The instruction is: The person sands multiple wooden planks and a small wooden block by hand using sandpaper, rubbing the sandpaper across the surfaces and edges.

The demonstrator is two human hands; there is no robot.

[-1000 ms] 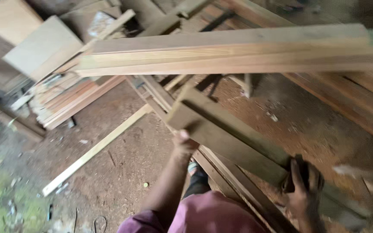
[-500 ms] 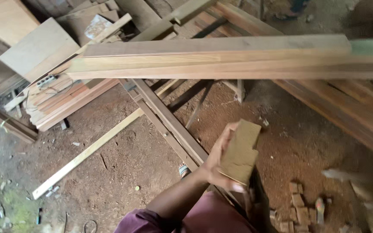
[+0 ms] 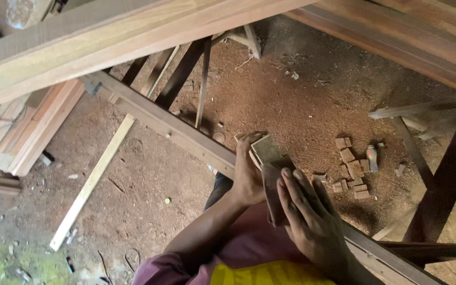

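A short, flat brown wooden board [image 3: 271, 168] stands on edge in front of my chest, seen end-on. My left hand [image 3: 248, 171] grips its left side, fingers curled over the top end. My right hand [image 3: 312, 221] lies flat against its right face, fingers spread and pointing up. Both hands hold the board above a long wooden rail [image 3: 170, 126] that runs diagonally under them.
Thick planks [image 3: 133, 39] span overhead at the top. A stack of boards [image 3: 32, 126] lies at the left, and a pale slat [image 3: 93, 182] rests on the sawdust floor. Small wood offcuts [image 3: 352, 171] and a little bottle [image 3: 372, 157] lie at the right beside dark trestle legs [image 3: 444, 184].
The board came in from arm's length to my chest and turned on edge. My right hand has joined the left on it. The view has tilted down and closer to the floor.
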